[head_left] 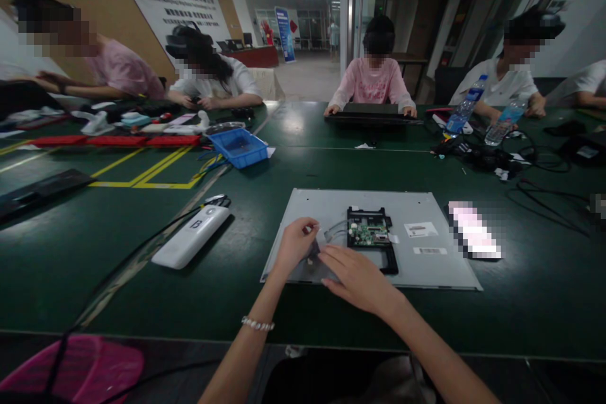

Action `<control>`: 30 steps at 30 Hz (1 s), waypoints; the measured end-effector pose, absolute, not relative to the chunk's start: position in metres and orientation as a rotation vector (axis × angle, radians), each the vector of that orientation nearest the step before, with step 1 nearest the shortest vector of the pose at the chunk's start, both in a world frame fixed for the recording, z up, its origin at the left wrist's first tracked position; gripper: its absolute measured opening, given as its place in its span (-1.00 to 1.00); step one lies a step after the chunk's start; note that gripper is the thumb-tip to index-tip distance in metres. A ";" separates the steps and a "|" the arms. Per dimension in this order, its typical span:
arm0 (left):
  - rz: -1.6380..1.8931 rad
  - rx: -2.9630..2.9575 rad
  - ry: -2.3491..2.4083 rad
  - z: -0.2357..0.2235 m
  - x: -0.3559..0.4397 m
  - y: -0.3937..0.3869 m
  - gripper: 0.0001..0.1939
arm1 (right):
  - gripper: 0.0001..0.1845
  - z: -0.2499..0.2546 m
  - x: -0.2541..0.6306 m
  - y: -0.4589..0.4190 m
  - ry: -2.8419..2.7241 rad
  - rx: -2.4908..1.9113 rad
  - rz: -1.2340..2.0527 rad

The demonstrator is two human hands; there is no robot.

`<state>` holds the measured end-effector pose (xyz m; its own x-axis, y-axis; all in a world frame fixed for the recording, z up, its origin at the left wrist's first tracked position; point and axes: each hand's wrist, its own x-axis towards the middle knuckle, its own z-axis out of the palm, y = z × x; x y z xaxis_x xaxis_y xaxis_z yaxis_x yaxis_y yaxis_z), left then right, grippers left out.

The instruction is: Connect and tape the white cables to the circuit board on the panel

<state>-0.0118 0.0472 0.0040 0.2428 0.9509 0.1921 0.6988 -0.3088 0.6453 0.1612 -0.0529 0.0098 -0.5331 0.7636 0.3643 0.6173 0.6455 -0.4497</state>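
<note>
A grey metal panel lies flat on the green table in front of me. A green circuit board sits in a black frame near the panel's middle, with thin cables running left from it. My left hand is closed in a pinch on something small and pale at the panel's left part; I cannot make out what. My right hand lies flat on the panel just right of it, fingers stretched toward the left hand and the cables.
A white power bank with a cable lies left of the panel. A blue tray stands further back left. Several other people sit around the table. Water bottles and tangled cables lie at the back right. A pink object is at my lower left.
</note>
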 end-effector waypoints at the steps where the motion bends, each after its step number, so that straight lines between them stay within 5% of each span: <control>1: 0.787 2.110 1.512 0.002 -0.012 0.048 -0.80 | -0.51 0.007 0.159 -0.053 -2.345 -1.080 0.358; 8: 0.962 2.407 1.631 0.011 -0.002 0.030 -0.65 | -0.52 -0.005 0.156 -0.056 -2.425 -1.118 0.332; 13: 0.669 2.590 1.522 0.018 0.003 0.006 -0.83 | -0.50 -0.002 0.155 -0.055 -2.439 -1.116 0.360; 30: 0.500 2.485 1.568 -0.003 0.001 -0.002 -0.68 | -0.38 0.006 0.154 -0.076 -2.391 -1.187 0.393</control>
